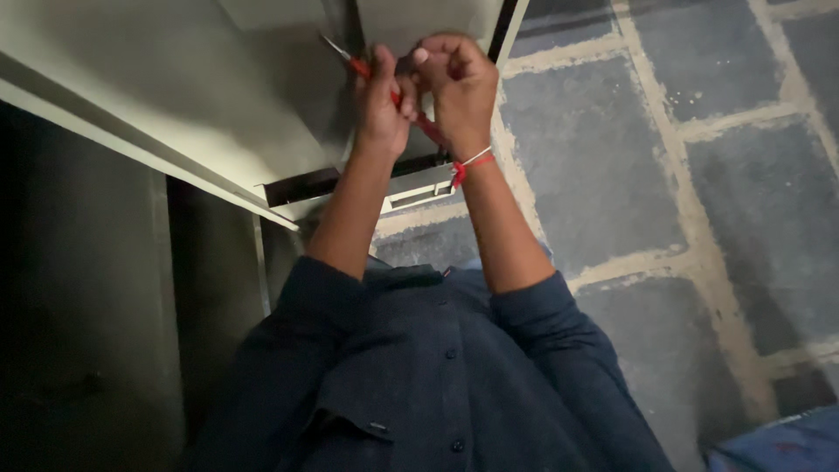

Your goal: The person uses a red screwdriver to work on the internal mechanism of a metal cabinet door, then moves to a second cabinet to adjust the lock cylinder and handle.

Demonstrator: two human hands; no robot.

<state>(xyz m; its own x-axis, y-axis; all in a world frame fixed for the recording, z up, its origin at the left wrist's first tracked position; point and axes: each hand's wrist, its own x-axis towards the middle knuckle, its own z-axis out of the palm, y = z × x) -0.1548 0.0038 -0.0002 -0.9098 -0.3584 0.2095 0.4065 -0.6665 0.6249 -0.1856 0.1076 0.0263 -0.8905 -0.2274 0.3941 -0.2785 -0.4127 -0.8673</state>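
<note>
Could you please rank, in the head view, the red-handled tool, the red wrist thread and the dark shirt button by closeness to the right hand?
Measured from the right hand:
1. Red-handled tool: gripped in it, crossing to the left hand.
2. Red wrist thread: just below, on the same wrist.
3. Dark shirt button: much lower, on the shirt front.

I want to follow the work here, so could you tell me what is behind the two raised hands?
Behind the left hand and right hand stands a pale grey metal cabinet panel with a dark slot below. A red-handled tool pokes out between them; where its tip meets the panel is covered.
</note>
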